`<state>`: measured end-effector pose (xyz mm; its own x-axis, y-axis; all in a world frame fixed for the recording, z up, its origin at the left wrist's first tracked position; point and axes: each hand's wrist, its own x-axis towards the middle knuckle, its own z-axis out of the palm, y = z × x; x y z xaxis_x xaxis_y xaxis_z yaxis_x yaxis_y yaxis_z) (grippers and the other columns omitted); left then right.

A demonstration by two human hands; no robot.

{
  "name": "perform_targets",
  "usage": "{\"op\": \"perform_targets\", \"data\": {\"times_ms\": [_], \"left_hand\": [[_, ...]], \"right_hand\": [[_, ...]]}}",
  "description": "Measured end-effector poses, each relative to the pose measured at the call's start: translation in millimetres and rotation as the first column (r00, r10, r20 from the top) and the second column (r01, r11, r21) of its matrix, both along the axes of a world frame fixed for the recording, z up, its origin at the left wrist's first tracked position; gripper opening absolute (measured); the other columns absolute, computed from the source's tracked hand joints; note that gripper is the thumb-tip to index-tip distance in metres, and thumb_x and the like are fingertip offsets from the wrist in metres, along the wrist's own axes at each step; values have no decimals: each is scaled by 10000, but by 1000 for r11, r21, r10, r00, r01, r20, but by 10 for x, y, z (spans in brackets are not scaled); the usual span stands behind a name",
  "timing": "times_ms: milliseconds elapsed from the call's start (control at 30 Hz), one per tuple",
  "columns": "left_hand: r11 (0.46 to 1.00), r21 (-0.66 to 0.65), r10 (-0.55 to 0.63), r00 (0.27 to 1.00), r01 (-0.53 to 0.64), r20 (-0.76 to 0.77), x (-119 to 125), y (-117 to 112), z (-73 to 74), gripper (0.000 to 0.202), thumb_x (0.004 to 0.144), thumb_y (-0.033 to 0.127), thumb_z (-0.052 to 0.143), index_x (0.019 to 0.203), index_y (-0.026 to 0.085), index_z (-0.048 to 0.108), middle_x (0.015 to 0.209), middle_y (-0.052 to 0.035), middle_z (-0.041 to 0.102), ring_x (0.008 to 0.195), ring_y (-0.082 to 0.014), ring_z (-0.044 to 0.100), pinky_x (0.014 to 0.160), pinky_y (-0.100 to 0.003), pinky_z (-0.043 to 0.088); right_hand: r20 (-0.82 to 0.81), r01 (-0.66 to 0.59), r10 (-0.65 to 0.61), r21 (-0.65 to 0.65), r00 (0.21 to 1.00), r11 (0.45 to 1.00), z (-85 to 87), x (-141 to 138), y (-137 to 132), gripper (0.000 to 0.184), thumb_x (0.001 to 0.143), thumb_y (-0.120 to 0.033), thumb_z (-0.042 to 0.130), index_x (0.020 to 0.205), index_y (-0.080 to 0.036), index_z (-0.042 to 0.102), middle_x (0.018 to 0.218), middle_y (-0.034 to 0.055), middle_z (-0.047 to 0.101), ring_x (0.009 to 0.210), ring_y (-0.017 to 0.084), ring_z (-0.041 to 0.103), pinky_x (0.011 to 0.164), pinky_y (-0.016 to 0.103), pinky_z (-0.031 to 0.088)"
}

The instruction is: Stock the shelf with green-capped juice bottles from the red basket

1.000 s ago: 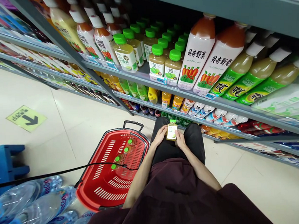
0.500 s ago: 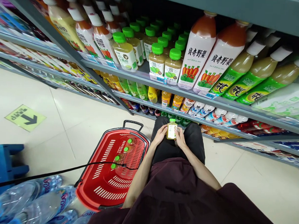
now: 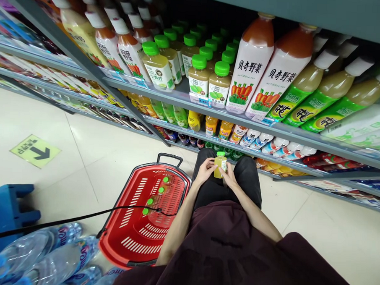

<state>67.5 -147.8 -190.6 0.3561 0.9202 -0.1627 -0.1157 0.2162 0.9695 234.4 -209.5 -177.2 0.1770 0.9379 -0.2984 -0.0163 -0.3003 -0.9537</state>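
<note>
Between my two hands, above my knees, is a small juice bottle (image 3: 219,165) with a green cap and yellowish liquid, held upright. My left hand (image 3: 205,170) grips its left side with the fingers closed. On the other side, my right hand (image 3: 229,175) is closed on the bottle's lower right, beside the white label. A red shopping basket (image 3: 134,190) stands on the floor to my left, with several green-capped bottles (image 3: 161,189) lying along its right part. Similar green-capped bottles (image 3: 220,83) stand in rows on the shelf ahead.
A shelf (image 3: 185,101) of drinks spans the front, with large carrot juice bottles (image 3: 250,65) and green-labelled bottles (image 3: 316,102). Shrink-wrapped water bottles (image 3: 51,254) and a blue pallet (image 3: 7,210) are at lower left. A black strap (image 3: 79,217) crosses the basket. A floor arrow sign (image 3: 35,151) lies left.
The bottle has been turned in my hands, so its label now faces right and the clear yellowish side shows. Both hands still hold it. The view has shifted very slightly.
</note>
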Motion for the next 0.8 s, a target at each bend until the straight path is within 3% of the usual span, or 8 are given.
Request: {"op": "perform_targets", "data": {"times_ms": [300,400,533,633,800], "left_hand": [[997,67,-42,998,39,48,4,-28,58,523,893,486,716,1299,172,618,1171,-116,701,1003,-188,685,947,-353,557],[996,81,-49,997,44,54,13,-43,78,507,886,450,735,1295,171,624,1203,-120,667,1005,-179,665,914,-342,574],[995,94,-19,999,14,45,26,-60,99,544,824,405,804,1282,184,612,1329,-140,596,1087,-206,648,859,-323,592],[996,80,-35,998,30,56,28,-65,128,579,822,410,804,1316,201,586,1382,-145,579,1113,-221,646,851,-328,594],[997,62,-53,997,49,64,14,-66,173,613,822,407,807,1353,199,581,1314,-133,630,1073,-211,649,859,-327,588]], "right_hand": [[-111,73,-70,19,991,997,30,-3,68,572,784,-486,760,1286,-242,633,1295,69,703,1093,269,681,864,355,579],[-260,99,-101,-19,960,995,45,-3,80,574,830,-501,679,1335,-235,614,1224,66,745,1004,275,728,757,356,602],[-534,83,-145,-138,833,987,73,3,75,511,896,-524,520,1232,-164,658,968,99,795,735,268,747,501,312,536],[-579,52,-129,-149,805,988,114,15,73,508,939,-536,407,1140,-165,689,924,109,793,719,264,733,479,313,526],[-636,-12,-90,-155,766,988,175,28,84,520,931,-533,411,1165,-164,692,992,138,793,753,286,730,520,362,558]]}}
